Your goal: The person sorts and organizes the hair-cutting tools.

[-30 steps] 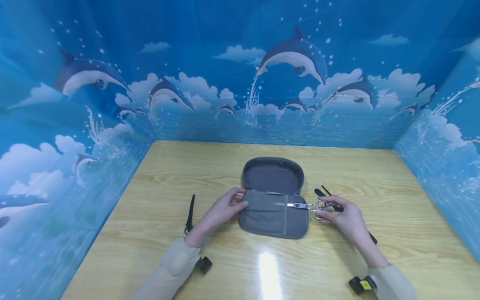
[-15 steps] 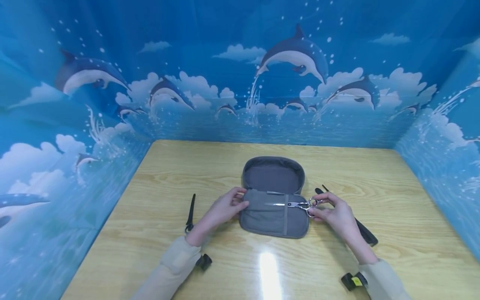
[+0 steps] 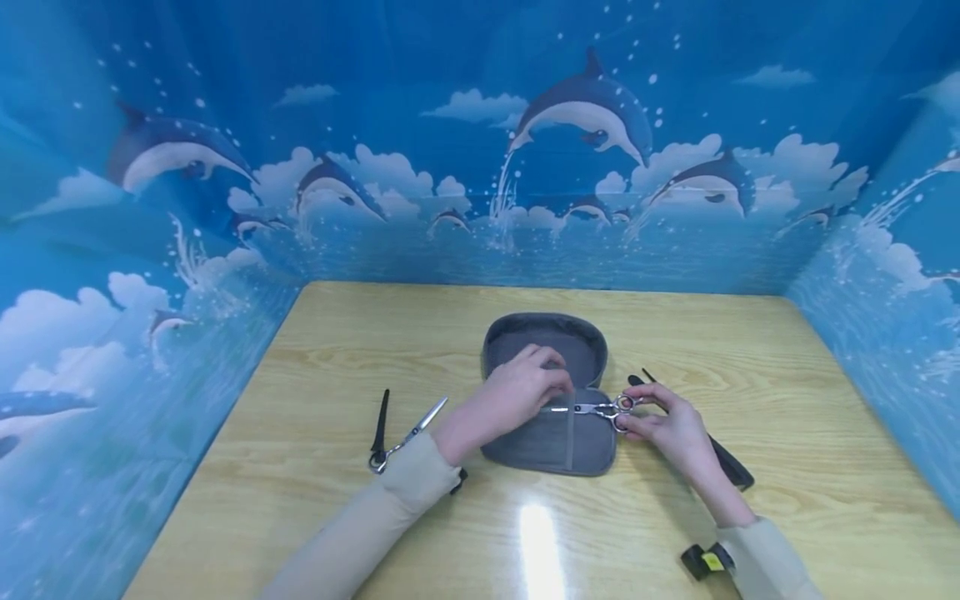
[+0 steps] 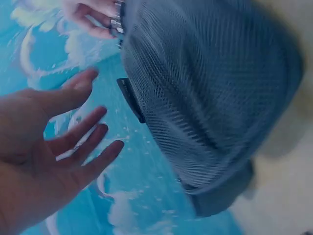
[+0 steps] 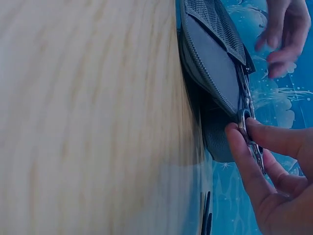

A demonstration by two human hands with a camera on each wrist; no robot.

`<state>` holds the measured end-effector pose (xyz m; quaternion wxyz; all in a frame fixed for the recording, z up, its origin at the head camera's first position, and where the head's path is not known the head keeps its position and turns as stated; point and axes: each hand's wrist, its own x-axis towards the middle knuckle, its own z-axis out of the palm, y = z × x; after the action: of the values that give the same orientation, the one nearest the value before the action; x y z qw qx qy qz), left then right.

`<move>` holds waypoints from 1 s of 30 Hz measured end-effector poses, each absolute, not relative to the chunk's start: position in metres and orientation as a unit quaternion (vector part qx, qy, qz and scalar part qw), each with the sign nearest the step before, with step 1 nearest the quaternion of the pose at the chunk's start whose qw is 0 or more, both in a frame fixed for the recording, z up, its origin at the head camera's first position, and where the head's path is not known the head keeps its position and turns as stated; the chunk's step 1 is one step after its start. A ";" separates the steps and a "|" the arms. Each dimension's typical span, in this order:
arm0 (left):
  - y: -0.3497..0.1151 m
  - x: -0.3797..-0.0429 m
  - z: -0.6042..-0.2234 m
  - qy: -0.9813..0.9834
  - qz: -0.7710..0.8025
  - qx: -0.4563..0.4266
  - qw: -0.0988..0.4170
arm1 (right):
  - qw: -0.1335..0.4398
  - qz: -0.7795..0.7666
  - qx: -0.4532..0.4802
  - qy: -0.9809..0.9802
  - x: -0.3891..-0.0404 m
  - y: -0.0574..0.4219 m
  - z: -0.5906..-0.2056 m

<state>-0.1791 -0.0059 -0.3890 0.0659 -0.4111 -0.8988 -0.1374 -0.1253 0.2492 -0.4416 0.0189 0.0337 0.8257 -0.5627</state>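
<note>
A grey zippered case [image 3: 588, 454] lies unfolded on the table, its near half fitted with a mesh pocket [image 4: 210, 93]. My right hand [image 3: 671, 429] pinches the finger rings of silver hair scissors [image 5: 248, 134] between thumb and fingers. The scissors [image 3: 592, 409] point left, blades partly inside the pocket under its edge band. My left hand [image 3: 517, 392] hovers over the case near that band. Its fingers are spread loosely and hold nothing in the left wrist view, apart from the mesh.
Left of the case, a second pair of silver scissors [image 3: 414, 432] lies by a black hair clip [image 3: 381, 425], beside my left sleeve. A black comb [image 3: 731, 467] lies under my right forearm. Dolphin-printed blue sheets [image 3: 450, 208] wall the table [image 3: 360, 333] at the back and sides.
My right hand has slid the scissors leftward, deeper into the pocket. My left hand has let go of the case's left edge and moved right over it, uncovering the second scissors.
</note>
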 end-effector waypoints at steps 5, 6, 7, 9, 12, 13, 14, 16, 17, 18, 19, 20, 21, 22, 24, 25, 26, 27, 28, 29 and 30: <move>0.019 -0.185 -0.390 -0.890 -0.038 -0.452 0.040 | 0.015 -0.548 0.026 0.836 -0.125 0.249 -0.441; 0.022 -0.186 -0.391 -0.891 -0.028 -0.452 0.036 | 0.013 -0.545 0.024 0.838 -0.125 0.249 -0.441; 0.025 -0.188 -0.392 -0.891 -0.019 -0.452 0.034 | 0.011 -0.541 0.022 0.841 -0.125 0.249 -0.441; 0.028 -0.190 -0.393 -0.891 -0.007 -0.452 0.031 | 0.011 -0.535 0.023 0.845 -0.126 0.249 -0.441; 0.030 -0.193 -0.394 -0.890 0.001 -0.456 0.024 | 0.015 -0.526 0.029 0.850 -0.127 0.248 -0.440; 0.030 -0.194 -0.394 -0.888 0.002 -0.458 0.022 | 0.016 -0.524 0.033 0.851 -0.127 0.247 -0.440; 0.030 -0.195 -0.393 -0.887 0.004 -0.462 0.021 | 0.019 -0.522 0.037 0.852 -0.128 0.247 -0.439; 0.031 -0.196 -0.393 -0.884 0.006 -0.467 0.016 | 0.020 -0.525 0.043 0.850 -0.128 0.247 -0.440; 0.031 -0.197 -0.393 -0.882 0.007 -0.470 0.013 | 0.020 -0.527 0.046 0.848 -0.129 0.247 -0.440; 0.031 -0.198 -0.393 -0.881 0.007 -0.473 0.012 | 0.019 -0.530 0.049 0.846 -0.129 0.247 -0.440; 0.031 -0.198 -0.393 -0.881 0.006 -0.474 0.010 | 0.019 -0.533 0.052 0.844 -0.129 0.247 -0.440; 0.031 -0.199 -0.393 -0.880 0.003 -0.475 0.007 | 0.018 -0.536 0.055 0.842 -0.130 0.247 -0.440; 0.031 -0.199 -0.393 -0.880 -0.001 -0.475 0.002 | 0.018 -0.539 0.057 0.840 -0.130 0.247 -0.440; 0.031 -0.199 -0.392 -0.880 -0.005 -0.475 -0.002 | 0.017 -0.542 0.059 0.838 -0.130 0.246 -0.440; 0.031 -0.200 -0.392 -0.881 -0.013 -0.474 -0.007 | 0.015 -0.542 0.062 0.838 -0.130 0.246 -0.440; 0.031 -0.201 -0.392 -0.881 -0.018 -0.472 -0.010 | 0.014 -0.541 0.063 0.839 -0.130 0.245 -0.439; 0.031 -0.201 -0.392 -0.882 -0.023 -0.471 -0.013 | 0.012 -0.539 0.064 0.840 -0.130 0.245 -0.439; 0.031 -0.202 -0.392 -0.882 -0.026 -0.470 -0.015 | 0.010 -0.538 0.063 0.841 -0.130 0.245 -0.438; 0.032 -0.202 -0.392 -0.883 -0.029 -0.469 -0.018 | 0.007 -0.535 0.063 0.843 -0.130 0.244 -0.438; 0.032 -0.202 -0.392 -0.883 -0.031 -0.467 -0.019 | 0.004 -0.532 0.062 0.844 -0.129 0.244 -0.438; 0.032 -0.203 -0.392 -0.884 -0.031 -0.466 -0.021 | 0.001 -0.529 0.061 0.846 -0.129 0.244 -0.437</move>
<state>-0.2028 0.0324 -0.3920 -0.0208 -0.4660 -0.8840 -0.0314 -0.1295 0.2440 -0.4372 0.0013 0.0612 0.8462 -0.5293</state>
